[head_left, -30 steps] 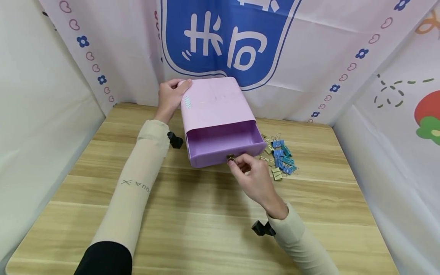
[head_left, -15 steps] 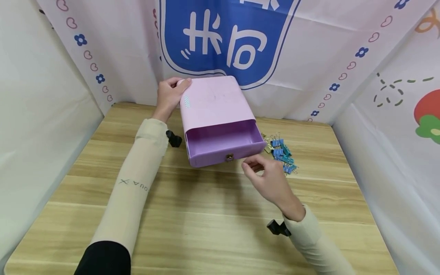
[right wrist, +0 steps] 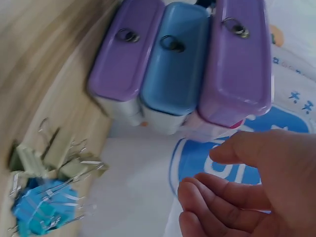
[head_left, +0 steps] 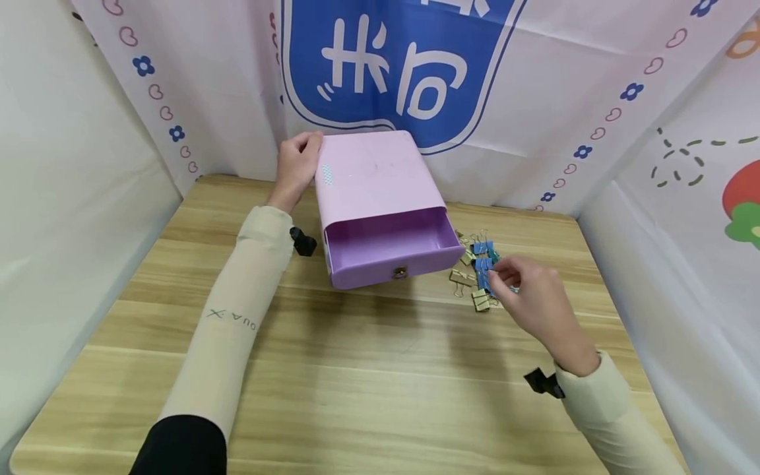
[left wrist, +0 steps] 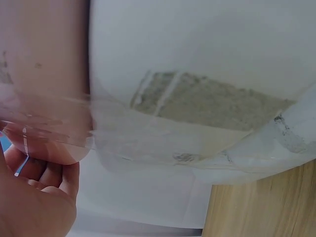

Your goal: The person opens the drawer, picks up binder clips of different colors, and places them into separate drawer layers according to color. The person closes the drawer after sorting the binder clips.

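A pink drawer cabinet (head_left: 377, 171) stands toward the back of the table. In the right wrist view its stacked fronts show: a purple top drawer (right wrist: 242, 59) pulled out, a blue drawer (right wrist: 177, 59) and another purple drawer (right wrist: 127, 49), each with a ring pull. My left hand (head_left: 297, 165) grips the cabinet's rear left corner. Bent fingers of that hand (left wrist: 42, 197) show there in the left wrist view. My right hand (head_left: 534, 300) is over the right edge of a pile of binder clips (head_left: 482, 264), thumb and fingers apart and holding nothing.
Gold clips (right wrist: 59, 153) and blue clips (right wrist: 47, 207) lie together on the wooden table (head_left: 368, 382), right of the cabinet. A white cloth wall (head_left: 534, 119) with a blue emblem rises behind, and plain cloth flanks both sides.
My right hand has let go of the top drawer's ring pull and moved right to the binder clips. My left hand stays on the cabinet, and the drawer remains pulled out.
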{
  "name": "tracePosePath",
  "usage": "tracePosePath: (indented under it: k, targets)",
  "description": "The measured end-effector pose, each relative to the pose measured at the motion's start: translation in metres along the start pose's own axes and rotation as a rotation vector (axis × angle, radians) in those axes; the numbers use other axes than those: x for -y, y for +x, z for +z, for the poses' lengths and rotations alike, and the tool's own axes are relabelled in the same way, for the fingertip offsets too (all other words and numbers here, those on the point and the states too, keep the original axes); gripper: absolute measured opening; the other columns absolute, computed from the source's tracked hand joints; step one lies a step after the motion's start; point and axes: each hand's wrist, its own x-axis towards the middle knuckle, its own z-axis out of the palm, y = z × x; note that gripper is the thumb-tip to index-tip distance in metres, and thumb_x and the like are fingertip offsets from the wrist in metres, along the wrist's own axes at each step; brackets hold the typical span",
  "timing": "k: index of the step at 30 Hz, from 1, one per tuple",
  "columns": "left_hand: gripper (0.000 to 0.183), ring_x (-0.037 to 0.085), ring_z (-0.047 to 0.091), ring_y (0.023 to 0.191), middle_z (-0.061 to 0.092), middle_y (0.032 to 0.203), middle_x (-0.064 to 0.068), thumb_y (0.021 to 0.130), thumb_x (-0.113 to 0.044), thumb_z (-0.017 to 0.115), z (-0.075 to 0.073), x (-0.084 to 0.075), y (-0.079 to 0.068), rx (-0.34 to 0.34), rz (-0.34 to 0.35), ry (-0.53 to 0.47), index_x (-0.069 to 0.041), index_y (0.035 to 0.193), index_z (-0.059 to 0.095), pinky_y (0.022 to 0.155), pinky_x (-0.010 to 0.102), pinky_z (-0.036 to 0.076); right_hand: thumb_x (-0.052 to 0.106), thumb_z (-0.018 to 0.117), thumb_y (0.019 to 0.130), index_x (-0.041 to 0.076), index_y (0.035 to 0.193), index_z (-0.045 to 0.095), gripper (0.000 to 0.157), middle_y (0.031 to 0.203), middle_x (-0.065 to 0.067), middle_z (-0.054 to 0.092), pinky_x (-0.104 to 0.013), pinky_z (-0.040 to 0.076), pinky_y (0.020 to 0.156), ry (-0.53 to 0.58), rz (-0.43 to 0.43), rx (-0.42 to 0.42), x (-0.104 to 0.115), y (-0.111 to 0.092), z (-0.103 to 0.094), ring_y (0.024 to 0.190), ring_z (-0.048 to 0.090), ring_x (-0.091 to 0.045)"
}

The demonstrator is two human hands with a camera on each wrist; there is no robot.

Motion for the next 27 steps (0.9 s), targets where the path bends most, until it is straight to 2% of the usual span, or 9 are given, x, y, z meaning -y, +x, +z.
tracePosePath:
  k: [5, 12, 21, 27]
  targets:
    - [0.042, 0.009, 0.057, 0.091, 0.067, 0.109, -0.001, 0.108, -0.043, 0.052, -0.001, -0.002, -0.001, -0.001, 0.012, 0.004, -0.014, 0.129, 0.074, 0.081, 0.023, 0.047, 0.012, 0.07, 0.098, 0.0, 0.093, 0.076, 0.014, 0.083, -0.011, 0.076, -0.038, 0.06, 0.065, -0.058, 0.077, 0.1, -0.02, -0.003, 0.003, 0.072, 0.071, -0.02]
    - [0.041, 0.01, 0.058, 0.09, 0.067, 0.104, -0.002, 0.107, -0.042, 0.056, -0.001, -0.002, -0.001, 0.004, 0.04, -0.005, -0.01, 0.124, 0.076, 0.079, 0.023, 0.047, 0.013, 0.07, 0.098, -0.004, 0.096, 0.076, 0.018, 0.087, -0.015, 0.078, -0.045, 0.063, 0.069, -0.079, 0.158, 0.189, -0.049, -0.006, 0.023, 0.074, 0.074, -0.025]
    - [0.041, 0.009, 0.057, 0.089, 0.067, 0.101, -0.004, 0.106, -0.042, 0.058, 0.001, 0.003, -0.001, -0.008, 0.056, -0.013, -0.009, 0.124, 0.075, 0.077, 0.022, 0.046, 0.017, 0.07, 0.099, -0.006, 0.1, 0.073, 0.023, 0.09, -0.019, 0.077, -0.047, 0.062, 0.072, -0.09, 0.23, 0.235, -0.072, -0.008, 0.044, 0.076, 0.074, -0.029]
    - [0.041, 0.008, 0.056, 0.089, 0.066, 0.1, -0.005, 0.106, -0.042, 0.059, 0.001, 0.002, -0.001, -0.016, 0.06, -0.022, -0.008, 0.123, 0.075, 0.077, 0.023, 0.045, 0.018, 0.071, 0.099, -0.004, 0.097, 0.073, 0.022, 0.089, -0.019, 0.076, -0.045, 0.061, 0.069, -0.082, 0.235, 0.238, -0.078, -0.009, 0.055, 0.073, 0.071, -0.026]
